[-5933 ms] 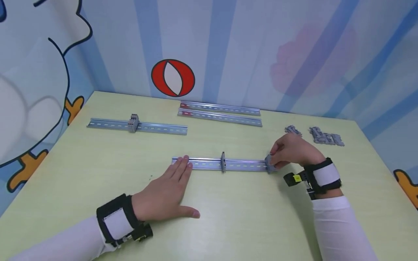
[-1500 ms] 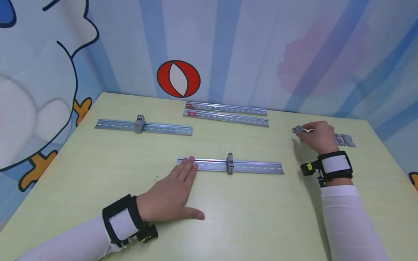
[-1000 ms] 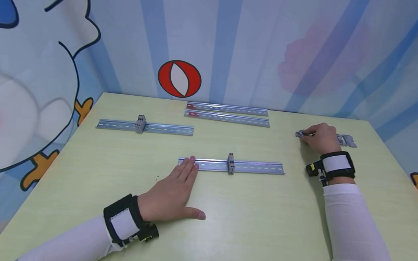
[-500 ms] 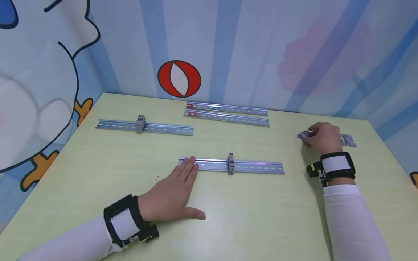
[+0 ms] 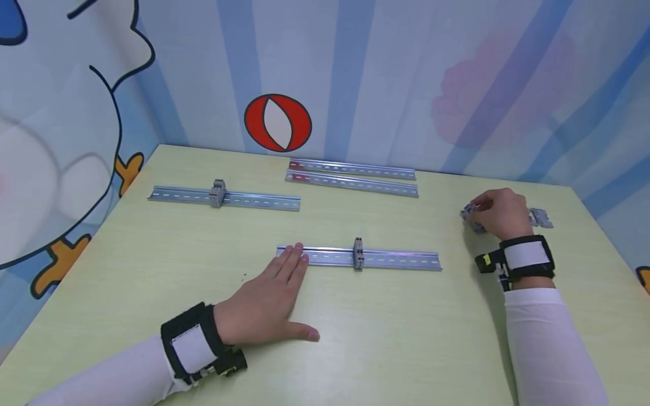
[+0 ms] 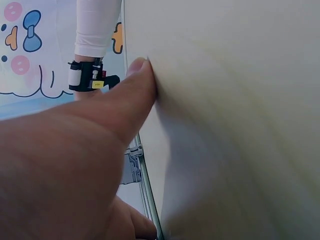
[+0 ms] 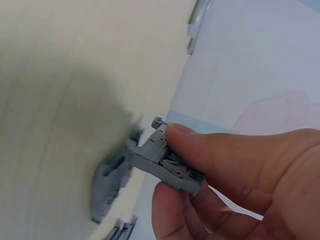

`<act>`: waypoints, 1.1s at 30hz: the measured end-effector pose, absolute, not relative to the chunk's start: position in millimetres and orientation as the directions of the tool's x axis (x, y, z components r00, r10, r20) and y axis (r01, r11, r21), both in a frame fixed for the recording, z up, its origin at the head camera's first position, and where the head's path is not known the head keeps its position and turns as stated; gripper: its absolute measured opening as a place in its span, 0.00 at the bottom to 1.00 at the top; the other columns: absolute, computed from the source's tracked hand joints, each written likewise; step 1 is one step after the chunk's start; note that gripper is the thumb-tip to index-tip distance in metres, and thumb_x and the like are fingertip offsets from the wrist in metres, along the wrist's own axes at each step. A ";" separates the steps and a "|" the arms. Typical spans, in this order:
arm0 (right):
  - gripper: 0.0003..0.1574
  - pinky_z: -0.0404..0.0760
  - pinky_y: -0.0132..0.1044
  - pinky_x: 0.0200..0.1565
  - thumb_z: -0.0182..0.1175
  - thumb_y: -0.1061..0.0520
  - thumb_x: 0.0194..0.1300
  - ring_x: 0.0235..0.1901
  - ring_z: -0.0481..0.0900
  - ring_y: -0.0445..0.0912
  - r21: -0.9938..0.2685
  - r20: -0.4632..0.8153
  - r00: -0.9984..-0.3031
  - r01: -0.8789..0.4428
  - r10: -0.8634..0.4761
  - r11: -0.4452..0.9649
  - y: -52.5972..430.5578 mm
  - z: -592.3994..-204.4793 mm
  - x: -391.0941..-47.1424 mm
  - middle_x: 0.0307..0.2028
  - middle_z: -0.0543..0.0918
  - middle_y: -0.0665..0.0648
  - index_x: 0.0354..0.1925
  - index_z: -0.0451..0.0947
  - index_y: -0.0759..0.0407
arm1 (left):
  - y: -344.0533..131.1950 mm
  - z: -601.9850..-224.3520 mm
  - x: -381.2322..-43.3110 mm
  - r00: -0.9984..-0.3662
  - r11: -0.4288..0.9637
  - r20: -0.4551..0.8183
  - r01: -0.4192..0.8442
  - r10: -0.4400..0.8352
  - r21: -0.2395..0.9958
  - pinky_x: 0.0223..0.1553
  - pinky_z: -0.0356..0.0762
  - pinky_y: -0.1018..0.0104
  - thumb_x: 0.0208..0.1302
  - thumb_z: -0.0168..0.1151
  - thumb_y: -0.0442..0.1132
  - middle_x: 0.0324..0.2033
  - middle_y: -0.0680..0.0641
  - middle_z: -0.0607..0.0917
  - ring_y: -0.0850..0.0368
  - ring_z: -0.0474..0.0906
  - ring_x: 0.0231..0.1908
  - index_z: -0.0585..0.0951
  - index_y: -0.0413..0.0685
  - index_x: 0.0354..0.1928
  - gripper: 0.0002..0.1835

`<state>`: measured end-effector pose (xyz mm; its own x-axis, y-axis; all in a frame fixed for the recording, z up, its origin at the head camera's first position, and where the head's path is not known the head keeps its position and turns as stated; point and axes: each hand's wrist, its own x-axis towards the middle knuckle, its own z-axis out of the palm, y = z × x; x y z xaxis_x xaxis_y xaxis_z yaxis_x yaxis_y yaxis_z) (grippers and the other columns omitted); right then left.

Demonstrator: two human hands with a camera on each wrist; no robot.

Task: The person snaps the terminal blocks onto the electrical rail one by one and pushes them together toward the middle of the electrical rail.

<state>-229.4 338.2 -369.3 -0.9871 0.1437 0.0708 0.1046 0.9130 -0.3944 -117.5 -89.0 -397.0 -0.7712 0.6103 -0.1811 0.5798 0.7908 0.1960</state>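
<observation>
My left hand (image 5: 264, 301) lies flat on the table, fingertips resting on the left end of the near metal rail (image 5: 396, 260). One grey terminal block (image 5: 358, 254) sits clipped at the rail's middle. My right hand (image 5: 495, 213) is at the table's right side and pinches a grey terminal block (image 7: 162, 159) between thumb and fingers, lifted just off the table. Another loose block (image 7: 107, 187) lies on the table just below it. In the left wrist view my left thumb (image 6: 127, 102) presses on the tabletop.
A second rail (image 5: 223, 198) with a block (image 5: 218, 193) clipped on lies at the back left. Two bare rails (image 5: 352, 177) lie side by side by the far wall. More loose grey blocks (image 5: 540, 217) lie behind my right hand. The table (image 5: 386, 338) meets the painted walls.
My right hand left the near rail's right end, reached to the loose blocks at the right, took hold of one and raised it slightly. My left hand has not moved.
</observation>
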 end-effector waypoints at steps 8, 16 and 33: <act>0.19 0.79 0.38 0.23 0.66 0.57 0.61 0.32 0.86 0.62 -0.418 0.129 -0.990 0.002 0.061 0.908 322.5 -344.6 -214.4 0.39 0.87 0.75 0.45 0.84 0.71 | -89.7 -394.4 -114.5 -0.769 0.786 -0.172 0.583 0.615 0.206 0.76 0.47 0.50 0.49 0.56 0.78 0.78 0.36 0.44 0.42 0.37 0.77 0.48 0.35 0.76 0.67; 0.16 0.77 0.37 0.19 0.69 0.56 0.59 0.20 0.85 0.49 -0.402 0.140 -0.990 -0.064 -0.008 0.914 296.8 -318.3 -188.5 0.32 0.89 0.71 0.40 0.86 0.69 | -89.8 -396.1 -114.6 -0.767 0.782 -0.163 0.589 0.620 0.203 0.76 0.46 0.50 0.49 0.54 0.79 0.78 0.36 0.42 0.42 0.36 0.77 0.47 0.34 0.76 0.67; 0.13 0.81 0.36 0.24 0.69 0.60 0.57 0.21 0.86 0.44 -0.359 -0.223 -0.966 -0.045 -0.133 0.932 266.3 -318.5 -164.3 0.28 0.90 0.62 0.37 0.84 0.70 | -90.3 -400.3 -117.7 -0.768 0.784 -0.167 0.588 0.618 0.198 0.76 0.46 0.51 0.49 0.52 0.81 0.78 0.37 0.41 0.43 0.35 0.77 0.46 0.36 0.76 0.68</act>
<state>-164.3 266.3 -318.5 -0.9658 -0.1326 -0.2227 -0.0452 0.9322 -0.3591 -117.7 -90.3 -400.3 -0.7682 0.6181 -0.1668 0.5880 0.7842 0.1982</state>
